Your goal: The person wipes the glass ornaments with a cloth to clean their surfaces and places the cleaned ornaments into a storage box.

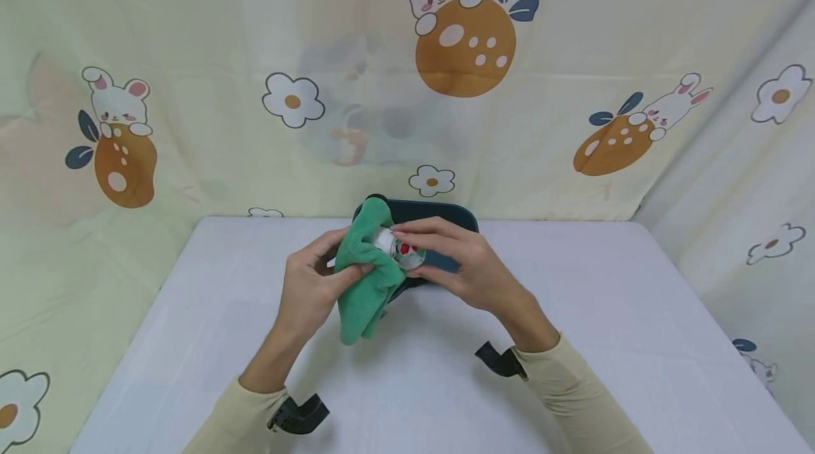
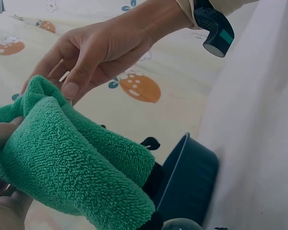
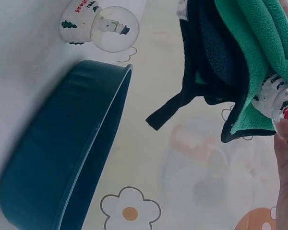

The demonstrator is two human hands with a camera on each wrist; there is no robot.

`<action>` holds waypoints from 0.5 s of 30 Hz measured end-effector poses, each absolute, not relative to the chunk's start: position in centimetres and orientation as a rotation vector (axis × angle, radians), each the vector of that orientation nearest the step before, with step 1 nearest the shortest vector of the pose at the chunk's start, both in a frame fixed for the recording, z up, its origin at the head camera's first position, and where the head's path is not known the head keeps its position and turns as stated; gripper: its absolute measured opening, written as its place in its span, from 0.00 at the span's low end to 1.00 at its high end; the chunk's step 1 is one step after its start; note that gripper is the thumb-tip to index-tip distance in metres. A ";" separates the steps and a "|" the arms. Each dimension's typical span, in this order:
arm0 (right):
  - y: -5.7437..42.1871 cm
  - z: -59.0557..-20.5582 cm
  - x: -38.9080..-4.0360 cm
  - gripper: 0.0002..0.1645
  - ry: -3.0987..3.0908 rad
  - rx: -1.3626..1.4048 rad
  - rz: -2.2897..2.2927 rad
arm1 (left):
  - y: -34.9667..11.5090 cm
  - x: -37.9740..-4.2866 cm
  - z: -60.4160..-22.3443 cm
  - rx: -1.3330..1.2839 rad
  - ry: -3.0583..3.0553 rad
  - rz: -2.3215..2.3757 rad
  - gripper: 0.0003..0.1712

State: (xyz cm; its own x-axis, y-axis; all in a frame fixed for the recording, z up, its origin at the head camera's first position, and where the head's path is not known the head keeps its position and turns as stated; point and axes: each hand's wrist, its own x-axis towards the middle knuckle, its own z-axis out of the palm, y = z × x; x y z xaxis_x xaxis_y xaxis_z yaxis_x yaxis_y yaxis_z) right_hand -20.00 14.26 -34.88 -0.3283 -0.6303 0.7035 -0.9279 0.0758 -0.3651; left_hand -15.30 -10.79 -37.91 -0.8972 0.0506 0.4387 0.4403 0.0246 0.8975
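Note:
In the head view, my left hand (image 1: 308,288) grips a green towel (image 1: 366,291) wrapped about the white base of a small snow globe (image 1: 409,254). My right hand (image 1: 471,263) holds the globe's clear ball between thumb and fingers; something red shows inside it. In the right wrist view, the towel (image 3: 240,52) has a dark blue back, black edging and a black hanging loop, and the globe's white base (image 3: 269,98) lies against its green side. From the left wrist view, the towel's folds hide the globe.
A dark teal bin (image 1: 446,213) stands on the white table (image 1: 541,277) behind my hands. Beside it in the right wrist view is a second snow globe (image 3: 116,29), with a snowman inside and a white base. A patterned curtain (image 1: 356,8) hangs beyond the table.

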 end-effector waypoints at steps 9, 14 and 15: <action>14.3 -35.0 -19.9 0.39 -2.027 1.497 1.144 | -11.0 -15.3 -37.9 -0.468 -2.097 -1.932 0.27; 14.1 -35.1 -19.8 0.40 -2.057 1.460 1.220 | -11.0 -15.3 -37.9 -0.487 -2.127 -1.944 0.27; 14.1 -35.1 -19.8 0.40 -2.060 1.450 1.240 | -11.0 -15.3 -37.9 -0.489 -2.130 -1.946 0.28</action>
State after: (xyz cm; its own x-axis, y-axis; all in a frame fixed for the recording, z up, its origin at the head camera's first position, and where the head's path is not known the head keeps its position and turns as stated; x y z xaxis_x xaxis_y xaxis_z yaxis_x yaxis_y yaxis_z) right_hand -19.76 14.07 -35.13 -0.4262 -0.5920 0.6840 -0.8816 0.1023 -0.4607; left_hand -15.29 -10.99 -37.89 -0.9215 0.0984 0.3757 0.3830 0.0704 0.9210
